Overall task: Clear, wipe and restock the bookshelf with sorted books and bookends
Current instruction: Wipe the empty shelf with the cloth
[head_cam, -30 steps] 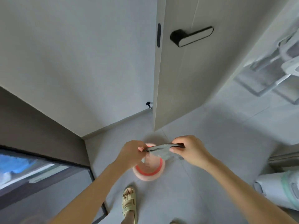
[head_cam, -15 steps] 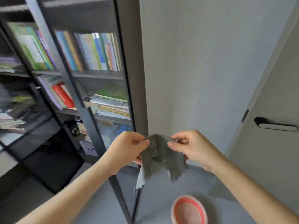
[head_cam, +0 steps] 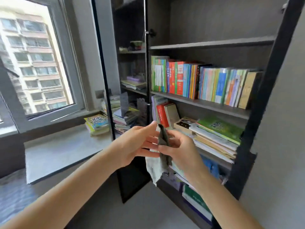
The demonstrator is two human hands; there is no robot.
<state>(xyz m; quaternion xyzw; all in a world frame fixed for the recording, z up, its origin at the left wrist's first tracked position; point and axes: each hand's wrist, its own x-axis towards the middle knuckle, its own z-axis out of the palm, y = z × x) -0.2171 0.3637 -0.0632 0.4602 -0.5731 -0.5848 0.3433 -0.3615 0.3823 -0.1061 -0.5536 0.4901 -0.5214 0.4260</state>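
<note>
Your view has swung up and left since half a second ago: the pink basin on the floor has gone out of sight, the window has come in, and the cloth, then spread between both hands, now hangs as a narrow fold.

You face the dark bookshelf (head_cam: 214, 43), which fills the right and far side. Its top compartment looks bare, but blur hides detail. The window (head_cam: 33, 63) takes the far left, with an apartment block outside. The glass door (head_cam: 105, 80) of the bookshelf stands open between them. Below the window, the window ledge (head_cam: 57, 146) runs toward you.

On the middle shelf a row of upright books (head_cam: 198, 81) stands packed, spines out. On the shelf below, a flat pile of books (head_cam: 217, 134) with a green cover on top lies to the right of a few leaning ones. A smaller stack of books (head_cam: 96, 123) sits at the far right end of the ledge, just beside the door.

Your left hand (head_cam: 133, 144) has its fingers stretched nearly straight, tips against the cloth. Your right hand (head_cam: 183, 149) pinches the cloth with thumb and curled fingers. The cloth (head_cam: 162, 138), grey, is near you, in front of the lower shelves, its pale end dangling below your hands.
</note>
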